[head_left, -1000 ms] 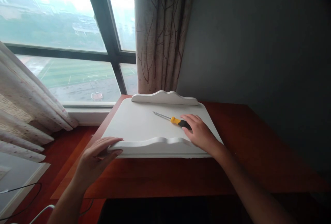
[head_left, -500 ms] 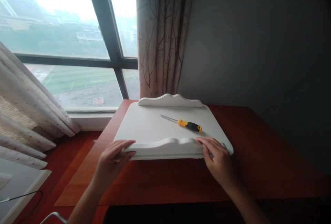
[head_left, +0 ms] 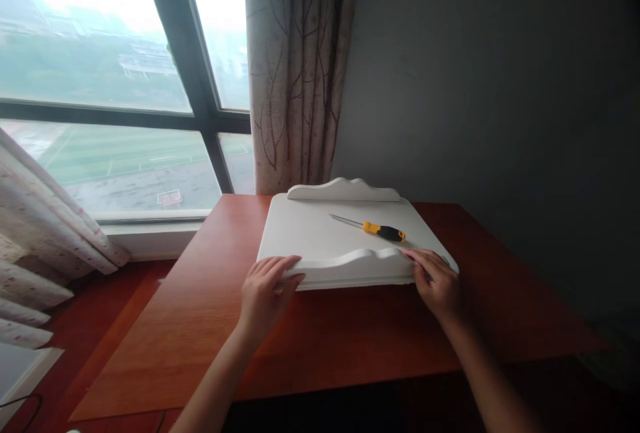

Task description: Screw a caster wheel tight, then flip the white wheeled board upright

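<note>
White panel sits farther right along the bench than half a second ago; more bench shows to its left, and the screwdriver travels with it.

Left hand: grasping the left end of the panel's wavy front rail, fingers over the top, thumb on the near face. Right hand: grasping the same rail at the panel's right end; thumb contact partly hidden.

Technique, my judgement: keep both grips level and apply equal force at the two ends, else the panel may pivot. Slow, even motion seems best, since the screwdriver lies loose and could roll. Lifting slightly might spare the bench finish; the underside cannot be seen.

Screwdriver lies on the panel's right half, tip pointing left. Back rail stands upright at the panel's far edge. Curtain hangs beyond it; window beyond, to the panel's left.
</note>
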A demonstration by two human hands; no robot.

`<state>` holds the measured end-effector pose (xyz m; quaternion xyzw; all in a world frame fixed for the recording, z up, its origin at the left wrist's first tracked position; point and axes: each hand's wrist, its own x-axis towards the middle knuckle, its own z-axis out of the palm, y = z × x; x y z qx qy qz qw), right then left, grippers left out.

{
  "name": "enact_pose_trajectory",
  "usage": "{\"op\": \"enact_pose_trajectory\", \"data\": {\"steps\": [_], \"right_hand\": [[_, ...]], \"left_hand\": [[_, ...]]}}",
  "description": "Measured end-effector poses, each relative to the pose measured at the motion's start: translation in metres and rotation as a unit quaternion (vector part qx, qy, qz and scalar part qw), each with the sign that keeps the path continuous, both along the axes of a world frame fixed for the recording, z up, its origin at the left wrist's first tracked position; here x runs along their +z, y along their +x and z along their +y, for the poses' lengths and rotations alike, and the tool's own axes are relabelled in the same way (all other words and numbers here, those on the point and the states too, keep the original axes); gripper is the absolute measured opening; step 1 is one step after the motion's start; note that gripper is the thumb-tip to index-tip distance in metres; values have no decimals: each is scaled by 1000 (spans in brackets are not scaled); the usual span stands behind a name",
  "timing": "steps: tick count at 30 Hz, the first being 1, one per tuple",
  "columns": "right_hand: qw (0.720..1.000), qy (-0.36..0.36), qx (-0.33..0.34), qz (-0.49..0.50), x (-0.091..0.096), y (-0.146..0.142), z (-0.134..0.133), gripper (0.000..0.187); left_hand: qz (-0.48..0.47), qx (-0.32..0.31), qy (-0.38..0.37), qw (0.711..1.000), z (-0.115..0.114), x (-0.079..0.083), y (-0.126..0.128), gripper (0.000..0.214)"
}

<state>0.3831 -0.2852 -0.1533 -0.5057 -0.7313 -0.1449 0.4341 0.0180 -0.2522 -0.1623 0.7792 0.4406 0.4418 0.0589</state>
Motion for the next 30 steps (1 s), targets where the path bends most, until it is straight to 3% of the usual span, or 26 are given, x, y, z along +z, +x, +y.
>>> {"op": "enact_pose_trajectory", "data": {"steps": [16,20,24,30], "right_hand": [[976,89,-197,36,-29,122,17,28],[968,55,-234,71,-31,153,26,28],[968,46,-235,75,-31,171,33,26],[966,64,-236,87,-36,171,35,26]], "left_hand": [[20,-39,-55,998,31,-3,139,26],[18,-49,-62,997,35,-4,170,27],[20,-58,-72,996,38,-4,186,27],[22,-76,-84,993,41,-5,182,29]]}}
